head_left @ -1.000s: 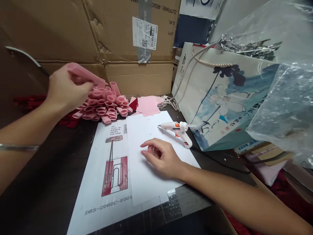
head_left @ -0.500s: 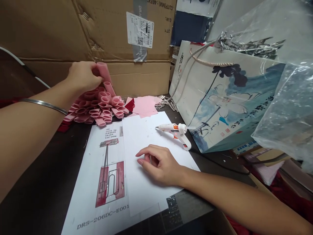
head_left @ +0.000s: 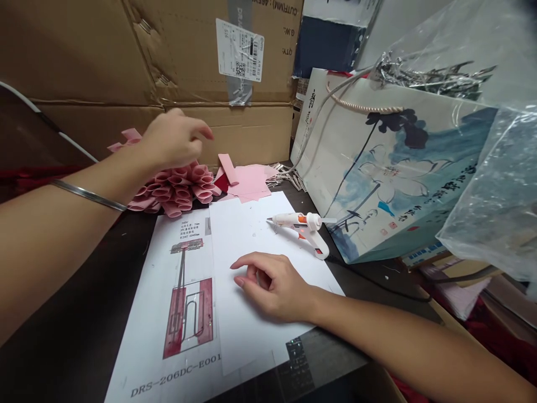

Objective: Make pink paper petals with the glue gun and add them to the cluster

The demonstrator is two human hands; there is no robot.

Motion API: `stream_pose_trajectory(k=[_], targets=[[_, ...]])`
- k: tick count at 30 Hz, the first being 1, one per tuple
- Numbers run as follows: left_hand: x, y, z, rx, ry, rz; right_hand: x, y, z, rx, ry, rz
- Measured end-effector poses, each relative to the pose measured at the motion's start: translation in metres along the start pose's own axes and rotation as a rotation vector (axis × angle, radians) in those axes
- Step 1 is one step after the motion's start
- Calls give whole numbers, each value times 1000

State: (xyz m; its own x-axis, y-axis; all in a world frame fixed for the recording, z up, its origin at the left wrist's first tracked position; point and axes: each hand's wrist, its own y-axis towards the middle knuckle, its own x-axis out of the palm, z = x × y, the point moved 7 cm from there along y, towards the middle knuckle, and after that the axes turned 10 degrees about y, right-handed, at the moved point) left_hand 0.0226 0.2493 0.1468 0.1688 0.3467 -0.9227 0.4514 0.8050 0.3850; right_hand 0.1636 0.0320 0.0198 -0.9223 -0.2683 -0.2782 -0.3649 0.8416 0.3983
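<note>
When you look at the left hand [head_left: 174, 143]: it is up in the air over the pink pile, open a bit with loose fingers, and it holds nothing (a thin metal bangle [head_left: 88, 195] sits on that arm).
Right hand [head_left: 272, 288]: it rests on the white paper [head_left: 251, 235] with its fingers curled in a soft, narrow shape, and it holds nothing that I can see.
Pink paper rolls [head_left: 178, 190]: they sit in a big bunch at the back of the table, just under the left hand, with many round open ends showing.
Pink strip [head_left: 226, 168]: this loose flat strip is just past the left fingertips, not touching them, beside the bunch of rolls.
Flat pink paper [head_left: 251, 182]: some pieces lie in a small heap just right of the strip.
Hot glue gun [head_left: 300, 226]: it is white with orange bits and lies on the white paper, near the right hand but apart from it.
Printed sheet [head_left: 155, 313]: it lies partly under the white paper and shows a red drawing and the code DRS-206DC-E001.
Gift bag [head_left: 390, 168]: this paper bag with a painted flower stands at the right.
Cardboard box [head_left: 222, 134]: it stands behind everything and has a white label [head_left: 239, 49] on it.
</note>
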Motion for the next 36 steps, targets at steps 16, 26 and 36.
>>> stream_pose_trajectory(k=[16,26,36], targets=[[74,-10,76,136,389,-108,0,0,-2,-27,2,-8],[-19,15,34,-71,371,49,2,0,-3,-19,-19,-24],[-48,17,-7,-78,578,-130,1,2,-5,-42,-34,-29]])
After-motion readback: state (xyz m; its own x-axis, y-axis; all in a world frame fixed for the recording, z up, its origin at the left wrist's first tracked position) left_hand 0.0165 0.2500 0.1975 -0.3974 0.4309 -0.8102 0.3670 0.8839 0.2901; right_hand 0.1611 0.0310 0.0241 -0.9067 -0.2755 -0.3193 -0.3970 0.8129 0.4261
